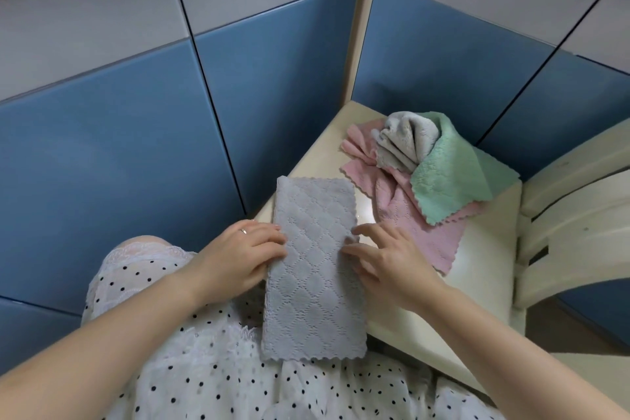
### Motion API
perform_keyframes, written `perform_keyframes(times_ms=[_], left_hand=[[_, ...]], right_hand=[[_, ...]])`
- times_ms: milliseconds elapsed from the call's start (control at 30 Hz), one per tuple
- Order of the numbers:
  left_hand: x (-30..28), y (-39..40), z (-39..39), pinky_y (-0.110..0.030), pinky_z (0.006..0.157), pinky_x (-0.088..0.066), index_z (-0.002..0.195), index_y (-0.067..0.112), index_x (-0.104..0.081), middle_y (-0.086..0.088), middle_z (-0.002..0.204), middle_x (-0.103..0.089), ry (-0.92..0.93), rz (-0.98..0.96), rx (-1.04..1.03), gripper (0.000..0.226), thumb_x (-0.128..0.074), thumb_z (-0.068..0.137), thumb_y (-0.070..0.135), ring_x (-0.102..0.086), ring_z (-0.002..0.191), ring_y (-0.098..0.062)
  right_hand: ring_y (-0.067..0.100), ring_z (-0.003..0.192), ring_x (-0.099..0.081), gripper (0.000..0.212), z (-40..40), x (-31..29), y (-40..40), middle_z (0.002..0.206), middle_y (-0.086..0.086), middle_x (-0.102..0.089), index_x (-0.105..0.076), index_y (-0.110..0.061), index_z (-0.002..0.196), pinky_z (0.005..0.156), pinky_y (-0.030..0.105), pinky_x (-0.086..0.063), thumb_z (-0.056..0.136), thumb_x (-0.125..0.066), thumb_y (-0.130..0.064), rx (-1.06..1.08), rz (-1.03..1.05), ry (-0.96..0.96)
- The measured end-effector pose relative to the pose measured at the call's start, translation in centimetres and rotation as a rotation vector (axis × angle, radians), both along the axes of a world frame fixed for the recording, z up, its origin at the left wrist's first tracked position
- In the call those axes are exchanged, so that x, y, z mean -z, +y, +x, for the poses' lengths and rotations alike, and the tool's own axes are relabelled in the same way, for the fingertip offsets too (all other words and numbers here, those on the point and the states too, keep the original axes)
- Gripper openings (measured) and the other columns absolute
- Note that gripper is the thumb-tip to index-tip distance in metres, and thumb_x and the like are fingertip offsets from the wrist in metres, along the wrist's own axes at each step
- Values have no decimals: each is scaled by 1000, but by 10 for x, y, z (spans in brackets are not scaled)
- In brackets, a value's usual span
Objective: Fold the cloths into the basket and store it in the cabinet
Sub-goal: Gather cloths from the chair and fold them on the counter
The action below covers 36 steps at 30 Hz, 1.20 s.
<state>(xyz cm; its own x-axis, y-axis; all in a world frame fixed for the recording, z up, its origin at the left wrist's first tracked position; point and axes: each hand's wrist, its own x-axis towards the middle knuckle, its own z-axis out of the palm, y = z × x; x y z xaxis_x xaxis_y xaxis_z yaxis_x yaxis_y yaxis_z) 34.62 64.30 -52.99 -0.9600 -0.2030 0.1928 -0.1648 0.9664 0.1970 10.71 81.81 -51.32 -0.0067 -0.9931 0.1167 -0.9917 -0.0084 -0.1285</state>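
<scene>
A grey cloth lies folded into a long narrow rectangle in the lower middle of the frame. Its long axis runs from the bottom of the picture up toward the top, leaning slightly to the right at the far end. The near short edge hangs over the person's lap, on a white dress with black dots; the far half rests on the corner of a cream table. The fabric is a pale lavender grey, stitched in a diamond quilt pattern, with scalloped edges showing at both short ends.

The left hand lies at the cloth's left long edge, about mid-length, fingers gently bent with the tips on the fabric; a ring shows on one finger. The right hand lies at the right long edge opposite, fingers spread and relaxed, tips touching the cloth's border. Neither hand curls around the cloth.

To the right of centre, farther back on the table, sits a loose heap: a pink cloth spread underneath, a green cloth draped over it, and a crumpled light grey cloth bunched on top.
</scene>
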Motion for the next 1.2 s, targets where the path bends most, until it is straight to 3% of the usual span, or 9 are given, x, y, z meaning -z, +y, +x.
perform_keyframes(times_ms=[100, 200, 333, 467, 633, 767, 867, 967, 1200], left_hand=[[9, 10, 9, -39, 113, -22, 132, 23, -49, -1, 144, -44, -101, -40, 109, 47, -40, 86, 26, -31, 138, -19], [21, 18, 6, -43, 114, -25, 140, 23, -40, -7, 148, -39, -124, -129, 196, 54, -40, 86, 18, -31, 139, -25], [32, 21, -5, -41, 115, -18, 139, 22, -39, -7, 147, -39, -57, -167, 241, 48, -37, 92, 14, -35, 136, -23], [32, 19, -12, -39, 115, -19, 138, 19, -40, -5, 145, -43, -15, -79, 257, 47, -40, 92, 10, -37, 136, -20], [24, 4, -15, -21, 114, -20, 139, 25, -36, 1, 135, -51, 147, 260, 80, 82, -68, 73, -11, -41, 128, -13], [18, 23, -10, -24, 87, -50, 122, 28, -55, 22, 117, -61, 274, 585, -160, 39, -55, 89, 49, -56, 108, 4], [-1, 34, -24, -17, 74, -51, 99, 22, -66, 13, 94, -70, 457, 945, -447, 24, -66, 83, 41, -63, 90, -4], [-14, 29, -45, -11, 64, -47, 89, 28, -62, 12, 84, -70, 427, 974, -601, 3, -62, 87, 31, -64, 79, 1], [-8, 0, -69, -46, 84, -52, 96, 20, -56, -1, 90, -71, 233, 1089, -840, 15, -58, 90, 34, -67, 87, -20]], right_hand=[[21, 141, -26, 68, -8, -1, 20, 152, 3, -32, -36, -32, 142, 114, 47, -21, 75, -45, -46, -162, 212, 15], [21, 146, -5, 77, -11, 4, 34, 158, 4, -14, -19, -33, 148, 116, 51, -7, 78, -43, -53, -239, 277, 79], [25, 145, -13, 92, -3, 16, 39, 157, 9, -18, -14, -32, 150, 115, 52, -11, 71, -48, -63, -279, 233, 165], [23, 141, -28, 92, 16, 31, 37, 151, 7, -33, -24, -26, 148, 109, 48, -18, 65, -60, -44, -333, 116, 175], [6, 110, -58, 25, 24, 19, 9, 112, -10, -66, -62, -21, 107, 96, 42, -47, 83, -61, -28, -95, -191, -417], [4, 82, -61, 18, 40, 8, 2, 90, -19, -65, -63, -40, 94, 72, 28, -53, 88, -60, -23, 336, -190, -863], [10, 62, -48, 13, 36, 1, -17, 70, -5, -59, -57, -30, 76, 56, 25, -37, 89, -59, -30, 546, -286, -1010], [10, 62, -44, 23, 25, -2, -45, 67, 6, -57, -54, -17, 73, 56, 29, -32, 91, -56, -30, 634, -247, -1006], [25, 74, -54, 36, -5, 5, -89, 66, 5, -56, -53, -9, 70, 65, 35, -37, 94, -50, -35, 766, 80, -840]])
